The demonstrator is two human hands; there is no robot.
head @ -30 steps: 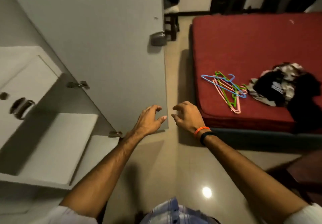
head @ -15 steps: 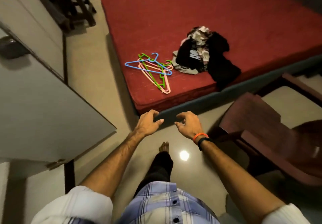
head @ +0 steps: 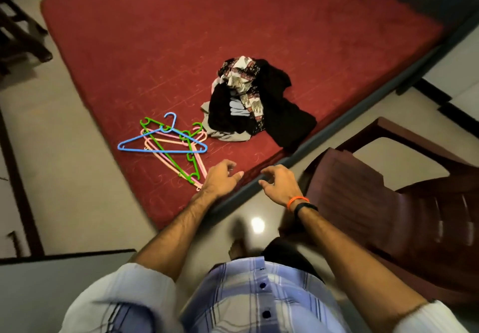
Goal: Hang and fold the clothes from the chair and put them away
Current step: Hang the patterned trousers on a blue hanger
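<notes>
Bed (head: 259, 21): red cover, dark frame edge nearest you.
Clothes (head: 254, 104): heaped on the bed near its front edge.
Hangers (head: 166, 143): blue, green, pink, tangled just left of the clothes.
Chair (head: 388, 203): dark brown plastic, at your right.
Floor (head: 64, 151): pale glossy tile.
Your left hand (head: 220, 179): grip released, fingers loose, holding nothing.
Your right hand (head: 280, 182): the same.

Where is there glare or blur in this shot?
Head view: a bright white light reflection glares off the glossy tiled floor; the foot below it and the frame edges are motion-smeared; wide-angle bending curves the red mattress; the coloured plastic hangers stay sharp.
</notes>
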